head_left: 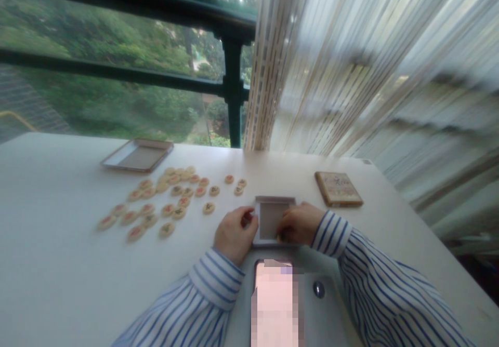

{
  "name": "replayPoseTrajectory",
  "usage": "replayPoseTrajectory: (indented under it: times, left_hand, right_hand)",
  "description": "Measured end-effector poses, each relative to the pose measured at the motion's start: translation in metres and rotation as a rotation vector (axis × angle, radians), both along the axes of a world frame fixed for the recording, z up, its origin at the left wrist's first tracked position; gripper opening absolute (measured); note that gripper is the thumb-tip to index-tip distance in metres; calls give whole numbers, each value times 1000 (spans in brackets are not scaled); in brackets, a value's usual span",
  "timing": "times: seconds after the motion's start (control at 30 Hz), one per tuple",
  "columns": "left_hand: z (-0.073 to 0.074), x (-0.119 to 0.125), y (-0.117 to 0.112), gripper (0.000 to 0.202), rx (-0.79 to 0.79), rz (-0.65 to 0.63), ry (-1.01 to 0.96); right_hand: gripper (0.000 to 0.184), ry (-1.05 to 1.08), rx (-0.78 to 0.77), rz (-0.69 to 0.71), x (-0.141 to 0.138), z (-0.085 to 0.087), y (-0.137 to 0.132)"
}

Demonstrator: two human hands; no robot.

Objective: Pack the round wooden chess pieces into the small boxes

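A small shallow grey box [273, 201] lies on the white table [58, 264] just in front of me. My left hand [234, 231] curls against the box's left edge, fingers closed on its rim. My right hand [298, 223] grips the box's right side, its fingertips reaching inside near the lower corner. Several round wooden game pieces [163, 201] with red or dark marks lie scattered to the left of the box. Both sleeves are white with blue stripes.
An open flat tray [137, 155] sits at the far left near the window. A brown square lid or board [338, 188] lies to the right of the box. A phone [275, 300] rests on a grey surface by my chest. Curtains hang behind.
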State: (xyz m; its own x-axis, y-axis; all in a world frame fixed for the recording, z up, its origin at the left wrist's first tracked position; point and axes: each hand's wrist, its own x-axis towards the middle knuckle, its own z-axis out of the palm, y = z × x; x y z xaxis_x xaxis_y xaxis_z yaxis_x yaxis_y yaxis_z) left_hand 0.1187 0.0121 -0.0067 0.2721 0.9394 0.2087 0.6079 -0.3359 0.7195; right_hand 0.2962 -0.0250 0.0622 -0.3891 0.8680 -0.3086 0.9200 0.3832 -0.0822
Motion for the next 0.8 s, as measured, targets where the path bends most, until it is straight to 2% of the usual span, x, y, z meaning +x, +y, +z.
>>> replayPoseTrajectory:
  times: [0.8]
  left_hand:
    - [0, 0, 0, 28, -16, -6, -6]
  right_hand:
    - [21, 6, 47, 3, 1, 3, -5]
